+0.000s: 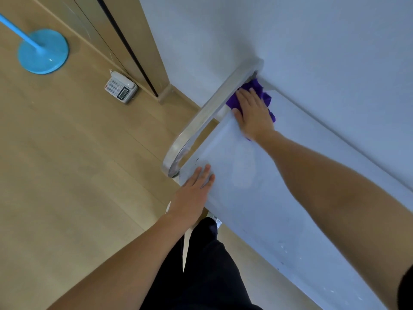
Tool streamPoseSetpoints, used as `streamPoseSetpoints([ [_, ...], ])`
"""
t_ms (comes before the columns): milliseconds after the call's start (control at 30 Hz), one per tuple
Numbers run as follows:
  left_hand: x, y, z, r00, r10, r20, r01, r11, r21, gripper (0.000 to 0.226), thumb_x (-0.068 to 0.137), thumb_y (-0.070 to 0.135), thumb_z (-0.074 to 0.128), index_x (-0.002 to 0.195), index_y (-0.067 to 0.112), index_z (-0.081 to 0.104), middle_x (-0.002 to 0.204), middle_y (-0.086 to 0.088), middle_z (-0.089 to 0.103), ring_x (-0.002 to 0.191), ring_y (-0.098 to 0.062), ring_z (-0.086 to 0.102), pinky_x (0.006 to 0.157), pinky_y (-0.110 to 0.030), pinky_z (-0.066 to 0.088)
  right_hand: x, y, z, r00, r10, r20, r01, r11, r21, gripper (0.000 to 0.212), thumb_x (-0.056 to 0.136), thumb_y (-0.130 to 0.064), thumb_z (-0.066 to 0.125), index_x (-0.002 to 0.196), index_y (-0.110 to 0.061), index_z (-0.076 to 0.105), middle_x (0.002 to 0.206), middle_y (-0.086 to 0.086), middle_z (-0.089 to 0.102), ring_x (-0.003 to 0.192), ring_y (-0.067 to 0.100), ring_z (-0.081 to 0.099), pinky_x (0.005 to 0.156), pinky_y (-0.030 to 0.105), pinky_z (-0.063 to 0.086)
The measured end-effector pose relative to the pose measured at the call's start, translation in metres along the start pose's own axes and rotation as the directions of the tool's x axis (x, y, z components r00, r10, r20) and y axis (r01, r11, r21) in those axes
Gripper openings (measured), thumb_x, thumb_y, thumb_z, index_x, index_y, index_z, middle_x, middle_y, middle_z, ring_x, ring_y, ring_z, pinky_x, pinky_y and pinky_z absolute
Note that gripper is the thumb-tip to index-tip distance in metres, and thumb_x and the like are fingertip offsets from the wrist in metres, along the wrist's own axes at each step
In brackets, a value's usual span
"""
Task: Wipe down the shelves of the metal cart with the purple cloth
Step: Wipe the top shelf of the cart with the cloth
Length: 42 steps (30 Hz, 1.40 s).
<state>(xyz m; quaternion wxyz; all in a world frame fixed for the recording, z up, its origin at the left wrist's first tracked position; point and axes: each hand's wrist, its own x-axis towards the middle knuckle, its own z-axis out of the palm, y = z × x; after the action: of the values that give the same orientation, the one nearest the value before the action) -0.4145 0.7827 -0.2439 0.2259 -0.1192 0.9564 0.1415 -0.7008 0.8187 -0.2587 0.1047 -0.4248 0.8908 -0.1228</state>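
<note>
Above the middle of the frame, the purple cloth (259,87) is pressed onto the top of the metal cart (257,209) by the flat right hand (253,114), while the cart's lower edge is touched by the flat, straight-fingered left hand (195,190).

Right grip (253,113) flat, palm down, fingers straight, left grip (196,189) flat, fingers extended, both arms outstretched
</note>
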Motion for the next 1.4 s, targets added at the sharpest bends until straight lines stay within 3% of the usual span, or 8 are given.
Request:
streamPoseSetpoints([
  [233, -0.003, -0.001, 0.002, 0.999, 0.016, -0.037, -0.015, 1.000, 0.027, 0.063, 0.104, 0.026, 0.034, 0.154, 0.018, -0.005, 0.159, -0.005, -0.022, 0.149, -0.023, -0.011, 0.115, -0.027, 0.023, -0.056, -0.057, 0.029, 0.863, -0.488, 0.128, 0.484, 0.873, 0.063, 0.039, 0.101, -0.030, 0.042, 0.137, -0.017, 0.051, 0.139, 0.001, 0.054, 0.132, 0.023, 0.045, 0.116, 0.040, 0.029],
  [400, -0.022, 0.000, 0.008, 0.997, -0.053, -0.063, 0.052, 0.998, -0.025, 0.066, 0.100, 0.008, 0.039, 0.154, 0.019, 0.002, 0.161, 0.001, -0.015, 0.149, -0.013, -0.004, 0.105, -0.020, 0.038, -0.034, -0.038, 0.022, 0.998, -0.035, -0.043, 0.040, 0.992, 0.121, 0.043, 0.103, -0.030, 0.038, 0.143, -0.014, 0.046, 0.150, 0.007, 0.043, 0.143, 0.028, 0.031, 0.118, 0.044, 0.024],
  [533, -0.028, -0.006, 0.010, 0.999, -0.052, -0.014, 0.052, 0.998, -0.023, 0.079, 0.092, -0.010, 0.035, 0.153, 0.019, -0.006, 0.157, 0.004, -0.027, 0.147, -0.010, -0.013, 0.095, -0.016, 0.045, -0.048, -0.076, 0.033, 0.981, 0.162, -0.104, -0.149, 0.981, 0.126, 0.044, 0.103, -0.024, 0.038, 0.146, -0.015, 0.040, 0.155, 0.005, 0.035, 0.147, 0.027, 0.023, 0.117, 0.047, 0.024],
  [800, -0.029, -0.007, 0.000, 0.998, -0.060, -0.004, 0.059, 0.996, -0.061, 0.077, 0.089, -0.010, 0.036, 0.154, 0.017, 0.004, 0.161, 0.003, -0.017, 0.149, -0.012, -0.006, 0.090, -0.019, 0.046, -0.099, -0.075, 0.046, 0.858, -0.513, 0.030, 0.507, 0.855, 0.111, 0.045, 0.097, -0.014, 0.055, 0.141, -0.011, 0.048, 0.146, 0.006, 0.048, 0.141, 0.025, 0.038, 0.114, 0.041, 0.035],
  [967, -0.020, 0.007, -0.009, 0.991, -0.120, -0.054, 0.119, 0.992, -0.032, 0.063, 0.097, 0.010, 0.041, 0.152, 0.014, 0.011, 0.162, -0.004, -0.005, 0.149, -0.018, 0.005, 0.105, -0.026, 0.038, -0.056, -0.028, 0.021, 0.992, -0.074, -0.098, 0.085, 0.989, 0.120, 0.043, 0.101, -0.018, 0.046, 0.143, -0.011, 0.045, 0.149, 0.010, 0.043, 0.143, 0.029, 0.033, 0.116, 0.046, 0.029],
  [1100, -0.002, 0.015, -0.022, 0.987, -0.109, -0.114, 0.107, 0.994, -0.024, 0.047, 0.099, 0.022, 0.043, 0.144, 0.016, 0.029, 0.158, -0.006, 0.018, 0.144, -0.022, 0.023, 0.100, -0.030, 0.042, -0.033, -0.032, 0.019, 0.849, 0.512, -0.129, -0.481, 0.851, 0.212, 0.050, 0.101, -0.019, 0.037, 0.150, -0.014, 0.030, 0.158, 0.008, 0.026, 0.149, 0.026, 0.016, 0.121, 0.046, 0.014],
  [1300, 0.035, 0.027, -0.032, 0.996, 0.052, -0.070, -0.051, 0.999, 0.020, 0.055, 0.102, 0.023, 0.040, 0.152, 0.015, 0.016, 0.162, -0.004, -0.009, 0.150, -0.019, 0.001, 0.106, -0.029, 0.037, -0.054, -0.038, 0.020, 0.995, 0.060, -0.075, -0.055, 0.996, 0.067, 0.061, 0.094, -0.005, 0.041, 0.152, -0.016, 0.027, 0.158, 0.004, 0.028, 0.148, 0.024, 0.018, 0.122, 0.044, 0.015],
  [1400, 0.040, 0.032, -0.031, 0.998, 0.043, -0.043, -0.043, 0.999, 0.010, 0.056, 0.103, 0.021, 0.039, 0.152, 0.014, 0.013, 0.162, -0.003, -0.012, 0.150, -0.018, -0.002, 0.104, -0.028, 0.039, -0.036, 0.015, 0.003, 0.980, 0.167, -0.108, -0.160, 0.984, 0.073, 0.060, 0.090, -0.001, 0.041, 0.149, -0.012, 0.033, 0.155, 0.009, 0.034, 0.145, 0.026, 0.027, 0.118, 0.044, 0.024],
])
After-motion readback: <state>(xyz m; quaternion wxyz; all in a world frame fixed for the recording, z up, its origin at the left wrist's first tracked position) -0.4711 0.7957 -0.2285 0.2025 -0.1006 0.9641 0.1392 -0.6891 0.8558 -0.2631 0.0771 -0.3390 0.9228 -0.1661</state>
